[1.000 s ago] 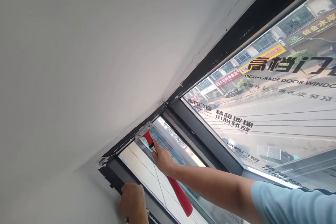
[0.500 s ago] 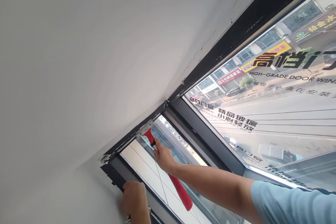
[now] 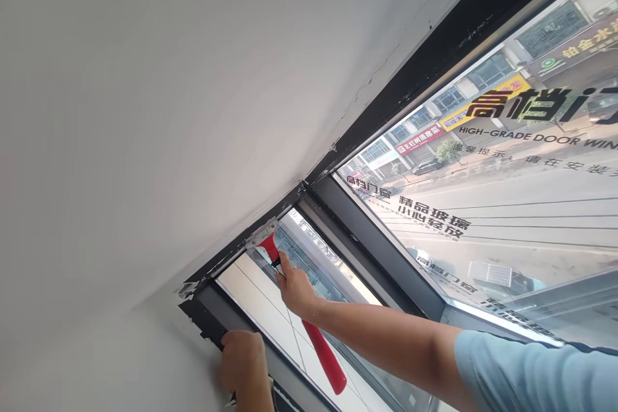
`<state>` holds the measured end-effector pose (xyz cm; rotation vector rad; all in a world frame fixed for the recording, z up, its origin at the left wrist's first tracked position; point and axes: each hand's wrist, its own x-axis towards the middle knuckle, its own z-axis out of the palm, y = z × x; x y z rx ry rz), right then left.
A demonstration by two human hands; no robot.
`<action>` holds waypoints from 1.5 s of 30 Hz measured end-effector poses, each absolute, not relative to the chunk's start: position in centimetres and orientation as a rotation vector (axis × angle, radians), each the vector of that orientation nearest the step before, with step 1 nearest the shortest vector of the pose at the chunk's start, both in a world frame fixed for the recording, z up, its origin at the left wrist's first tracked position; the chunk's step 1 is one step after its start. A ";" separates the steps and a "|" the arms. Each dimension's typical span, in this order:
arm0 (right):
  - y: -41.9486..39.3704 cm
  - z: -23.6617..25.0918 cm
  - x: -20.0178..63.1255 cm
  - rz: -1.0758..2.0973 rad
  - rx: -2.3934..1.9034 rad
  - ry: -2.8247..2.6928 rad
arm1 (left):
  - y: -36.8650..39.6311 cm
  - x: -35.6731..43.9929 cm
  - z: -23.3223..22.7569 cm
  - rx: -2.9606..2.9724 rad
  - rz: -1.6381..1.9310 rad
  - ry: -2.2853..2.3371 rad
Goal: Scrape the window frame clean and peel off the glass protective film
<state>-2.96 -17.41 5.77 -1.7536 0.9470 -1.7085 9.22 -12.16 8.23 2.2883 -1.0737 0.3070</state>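
We're looking up into the top corner of a window, where the white ceiling [image 3: 145, 77] meets the black frame [image 3: 425, 71]. Our right hand [image 3: 295, 288] is up at the small pane [image 3: 270, 309], fingers [image 3: 284, 265] curled tight round the upper stem of a red scraper [image 3: 321, 351] — a firm, closed grip, with the index finger stretched along the stem toward the head. The metal blade [image 3: 262, 233] sits just above those fingertips, pressed flat against the frame's upper edge near the corner, while the fat red handle runs down and right past our wrist, tilted across the glass. The blue sleeve [image 3: 531, 373] fills the lower right.

Our left hand [image 3: 243, 364] is low at the left — fingers folded over the dark edge of the frame, gripping it, well apart from the scraper. What lies under that palm we cannot tell.

To the right, the big pane [image 3: 506, 206] carries printed film with black lettering, and through it we see a street and shopfronts.
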 end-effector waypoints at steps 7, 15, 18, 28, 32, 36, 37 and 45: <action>-17.5 6.0 -3.6 -1.680 -1.817 0.973 | -12.5 9.4 7.8 2.252 0.397 -1.084; -17.7 5.7 -3.4 -1.698 -1.789 0.946 | -13.1 10.2 7.5 2.242 0.402 -1.105; -18.2 5.5 -3.4 -1.725 -1.809 0.972 | -13.2 10.3 7.6 2.240 0.402 -1.107; -18.2 5.3 -3.5 -1.731 -1.808 0.983 | -13.0 10.1 7.4 2.228 0.500 -1.146; -18.1 5.3 -3.5 -1.735 -1.800 0.945 | -13.5 10.7 6.9 2.214 0.585 -1.196; -17.6 5.6 -3.6 -1.734 -1.793 0.954 | -14.1 11.4 6.7 2.201 0.584 -1.183; -17.5 5.7 -3.6 -1.724 -1.781 0.949 | -14.1 11.4 6.7 2.199 0.582 -1.188; -17.0 6.2 -3.1 -1.677 -1.757 0.995 | -12.2 9.3 7.5 2.208 0.513 -1.163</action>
